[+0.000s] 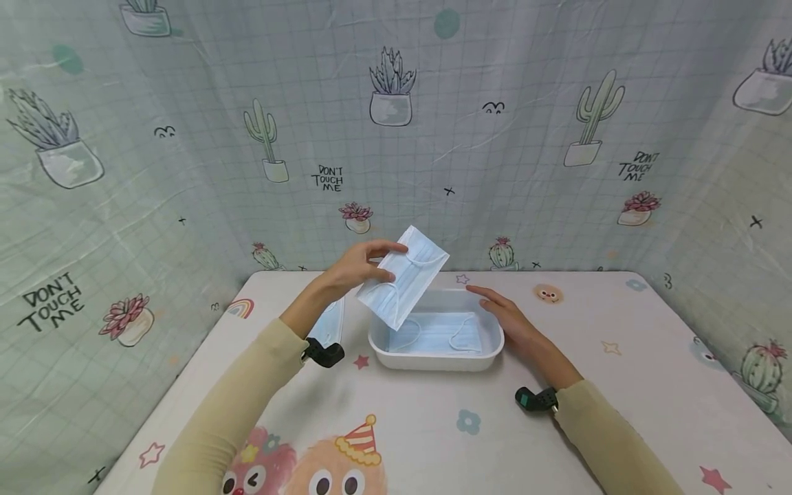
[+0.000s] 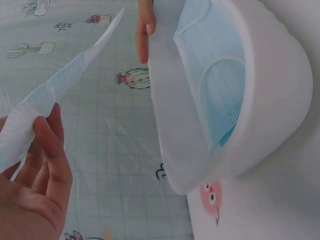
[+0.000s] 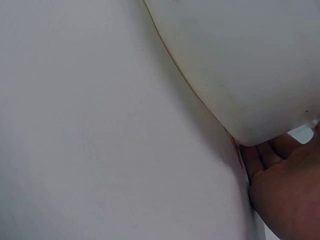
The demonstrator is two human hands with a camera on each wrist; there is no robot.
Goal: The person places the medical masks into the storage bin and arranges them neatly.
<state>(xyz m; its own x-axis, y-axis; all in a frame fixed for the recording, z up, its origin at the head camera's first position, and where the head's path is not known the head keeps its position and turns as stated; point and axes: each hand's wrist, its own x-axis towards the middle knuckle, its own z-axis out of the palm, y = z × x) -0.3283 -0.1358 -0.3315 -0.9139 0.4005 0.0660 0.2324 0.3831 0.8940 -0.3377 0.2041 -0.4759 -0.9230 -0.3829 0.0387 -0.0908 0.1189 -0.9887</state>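
Observation:
A pale blue face mask [image 1: 413,273] with white ear loops is pinched at its left edge between the thumb and fingers of my left hand [image 1: 364,265]. It hangs tilted above the left part of a white plastic tub [image 1: 433,362]. In the left wrist view the same mask [image 2: 62,80] shows nearly edge-on. Inside the tub lies another face mask [image 1: 439,333], flat with its loops up. My right hand [image 1: 513,322] rests against the tub's right side, its fingers extended along the rim. The right wrist view shows that hand [image 3: 290,175] low beside the tub wall.
A further face mask [image 1: 330,323] lies on the table left of the tub, partly hidden by my left wrist. The white table [image 1: 421,426] has printed cartoon figures. A cactus-print curtain [image 1: 445,158] stands behind and at both sides. Each wrist wears a dark strap device [image 1: 535,399].

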